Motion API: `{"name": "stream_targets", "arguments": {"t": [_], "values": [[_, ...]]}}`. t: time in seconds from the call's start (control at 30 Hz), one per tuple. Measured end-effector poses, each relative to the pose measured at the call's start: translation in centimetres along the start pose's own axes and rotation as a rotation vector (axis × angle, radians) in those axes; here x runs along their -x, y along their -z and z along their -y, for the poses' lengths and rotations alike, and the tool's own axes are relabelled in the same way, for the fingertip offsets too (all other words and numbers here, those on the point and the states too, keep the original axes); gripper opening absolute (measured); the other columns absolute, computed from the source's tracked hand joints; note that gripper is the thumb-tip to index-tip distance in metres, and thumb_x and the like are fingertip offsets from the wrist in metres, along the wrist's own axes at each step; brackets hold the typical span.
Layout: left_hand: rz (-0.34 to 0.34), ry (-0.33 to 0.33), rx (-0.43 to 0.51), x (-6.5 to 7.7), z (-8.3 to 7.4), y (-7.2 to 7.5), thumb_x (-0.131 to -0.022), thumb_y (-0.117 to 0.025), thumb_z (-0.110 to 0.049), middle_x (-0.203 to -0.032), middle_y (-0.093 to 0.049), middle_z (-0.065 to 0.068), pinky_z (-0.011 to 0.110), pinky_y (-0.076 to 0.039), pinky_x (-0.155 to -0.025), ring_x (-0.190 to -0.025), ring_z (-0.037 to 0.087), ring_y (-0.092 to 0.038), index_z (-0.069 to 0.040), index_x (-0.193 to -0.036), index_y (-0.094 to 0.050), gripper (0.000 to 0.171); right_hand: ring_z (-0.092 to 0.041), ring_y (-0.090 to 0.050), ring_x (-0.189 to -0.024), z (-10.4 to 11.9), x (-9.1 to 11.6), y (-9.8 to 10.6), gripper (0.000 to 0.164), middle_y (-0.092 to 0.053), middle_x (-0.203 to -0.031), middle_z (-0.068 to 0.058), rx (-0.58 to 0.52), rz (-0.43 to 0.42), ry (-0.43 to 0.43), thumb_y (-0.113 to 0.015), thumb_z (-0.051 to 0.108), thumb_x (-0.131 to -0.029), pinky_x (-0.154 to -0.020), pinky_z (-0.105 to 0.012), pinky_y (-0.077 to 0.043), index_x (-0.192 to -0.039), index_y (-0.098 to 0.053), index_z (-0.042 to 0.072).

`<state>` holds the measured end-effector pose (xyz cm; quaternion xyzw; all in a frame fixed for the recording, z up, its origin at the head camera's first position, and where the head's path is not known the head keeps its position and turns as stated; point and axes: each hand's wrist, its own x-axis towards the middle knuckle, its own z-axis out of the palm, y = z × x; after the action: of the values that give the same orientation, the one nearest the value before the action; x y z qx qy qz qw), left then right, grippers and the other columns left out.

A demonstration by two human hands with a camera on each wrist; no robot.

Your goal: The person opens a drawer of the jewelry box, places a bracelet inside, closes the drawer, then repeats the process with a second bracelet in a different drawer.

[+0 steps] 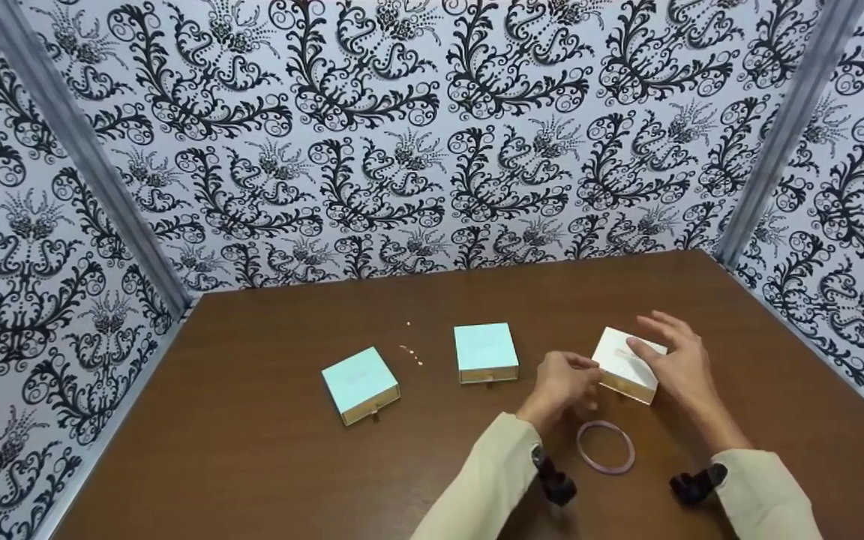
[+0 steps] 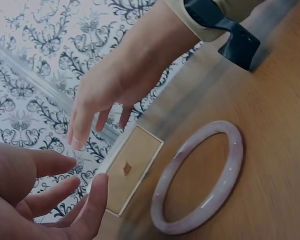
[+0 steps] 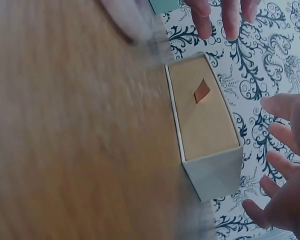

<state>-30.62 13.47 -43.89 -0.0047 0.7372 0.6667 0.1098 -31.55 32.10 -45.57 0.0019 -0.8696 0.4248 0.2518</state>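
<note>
A white box (image 1: 612, 351) with a tan drawer front sits at the right of the table. My right hand (image 1: 685, 367) is over its right side, fingers spread. In the right wrist view those fingers (image 3: 285, 132) look apart from the box (image 3: 205, 115), whose small brown pull tab (image 3: 202, 91) shows. By the box's left front corner is my left hand (image 1: 563, 384), its fingers loosely bent with nothing between them in the left wrist view. A pale pink-purple bangle (image 2: 234, 150) lies flat on the table in front of the box, between my forearms.
Two mint-green boxes stand to the left, one near the middle (image 1: 486, 346) and one farther left (image 1: 361, 381). Between them lie several tiny pale pieces (image 1: 412, 352). Patterned walls (image 1: 432, 150) enclose the brown table (image 1: 252, 450) at the back and sides.
</note>
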Motion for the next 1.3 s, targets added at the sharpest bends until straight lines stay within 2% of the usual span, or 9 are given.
{"name": "stream_targets", "arguments": {"t": [0.07, 0.17, 0.4, 0.5, 0.67, 0.83, 1.03, 1.2, 1.3], "values": [[-0.009, 0.013, -0.001, -0.1, 0.2, -0.3, -0.086, -0.076, -0.004, -0.08, -0.074, 0.02, 0.027, -0.055, -0.045, -0.047, 0.013, -0.058, -0.006, -0.082, -0.075, 0.005, -0.047, -0.04, -0.137, -0.1, 0.0, 0.1, 0.046, -0.05, -0.147, -0.024, 0.005, 0.017, -0.022, -0.074, 0.019, -0.09, -0.11, -0.057, -0.031, -0.129, -0.064, -0.003], [-0.026, 0.031, 0.011, -0.3, 0.6, -0.7, -0.085, -0.078, -0.005, -0.079, -0.073, 0.018, 0.025, -0.052, -0.043, -0.047, 0.012, -0.057, -0.007, -0.08, -0.074, 0.007, -0.047, -0.038, -0.14, -0.3, -0.1, 0.3, 0.051, -0.046, -0.15, -0.025, 0.017, 0.065, -0.061, -0.073, 0.024, -0.092, -0.111, -0.057, -0.033, -0.134, -0.06, -0.003], [-0.045, 0.042, 0.032, -0.4, 1.1, -1.9, -0.083, -0.079, -0.003, -0.07, -0.073, 0.022, 0.021, -0.044, -0.034, -0.038, 0.01, -0.05, 0.0, -0.074, -0.075, 0.011, -0.051, -0.028, -0.144, -0.8, -0.6, 0.4, 0.067, -0.032, -0.155, -0.033, 0.049, 0.225, -0.18, -0.068, 0.034, -0.095, -0.117, -0.062, -0.025, -0.145, -0.046, -0.005], [-0.055, 0.041, 0.006, -0.3, 1.2, -2.4, -0.082, -0.08, -0.003, -0.059, -0.069, 0.016, 0.019, -0.04, -0.032, -0.035, 0.009, -0.048, 0.001, -0.07, -0.074, 0.014, -0.052, -0.027, -0.144, -1.0, -0.6, 0.4, 0.071, -0.029, -0.154, -0.036, 0.059, 0.268, -0.226, -0.067, 0.037, -0.095, -0.117, -0.062, -0.024, -0.147, -0.042, -0.005], [-0.051, 0.046, -0.037, -0.3, 1.4, -3.1, -0.08, -0.082, -0.006, -0.047, -0.056, 0.005, 0.018, -0.035, -0.031, -0.033, 0.008, -0.044, 0.0, -0.064, -0.07, 0.021, -0.052, -0.031, -0.14, -1.4, -0.5, 0.4, 0.07, -0.029, -0.154, -0.038, 0.058, 0.303, -0.269, -0.067, 0.034, -0.096, -0.115, -0.06, -0.028, -0.148, -0.04, -0.005], [-0.074, 0.044, -0.047, -0.5, 1.4, -3.5, -0.078, -0.083, -0.006, -0.045, -0.054, 0.004, 0.018, -0.033, -0.031, -0.033, 0.008, -0.043, 0.001, -0.061, -0.068, 0.024, -0.046, -0.042, -0.13, -1.4, -0.5, 0.4, 0.067, -0.036, -0.151, -0.037, 0.045, 0.304, -0.28, -0.068, 0.032, -0.096, -0.104, -0.049, -0.037, -0.146, -0.043, -0.005], [-0.093, 0.039, -0.031, -0.8, 1.4, -4.0, -0.077, -0.082, -0.002, -0.049, -0.061, 0.011, 0.019, -0.033, -0.03, -0.032, 0.009, -0.042, -0.001, -0.057, -0.065, 0.027, -0.04, -0.047, -0.121, -1.6, -0.6, 0.5, 0.067, -0.041, -0.148, -0.036, 0.014, 0.294, -0.289, -0.069, 0.033, -0.095, -0.092, -0.032, -0.038, -0.144, -0.045, -0.006], [-0.098, 0.046, -0.051, -0.9, 1.7, -4.2, -0.076, -0.077, 0.004, -0.04, -0.05, 0.002, 0.018, -0.031, -0.029, -0.03, 0.008, -0.041, -0.004, -0.052, -0.061, 0.03, -0.037, -0.05, -0.116, -1.8, -0.4, 0.5, 0.07, -0.044, -0.145, -0.036, 0.012, 0.293, -0.303, -0.069, 0.035, -0.095, -0.086, -0.024, -0.039, -0.145, -0.044, -0.006], [-0.114, 0.027, -0.088, -0.9, 1.8, -4.2, -0.076, -0.074, 0.006, -0.038, -0.045, -0.001, 0.017, -0.03, -0.029, -0.029, 0.007, -0.039, -0.004, -0.052, -0.06, 0.03, -0.034, -0.052, -0.112, -1.9, -0.3, 0.4, 0.072, -0.046, -0.143, -0.035, 0.012, 0.297, -0.308, -0.069, 0.037, -0.094, -0.081, -0.02, -0.039, -0.145, -0.043, -0.006]]}}
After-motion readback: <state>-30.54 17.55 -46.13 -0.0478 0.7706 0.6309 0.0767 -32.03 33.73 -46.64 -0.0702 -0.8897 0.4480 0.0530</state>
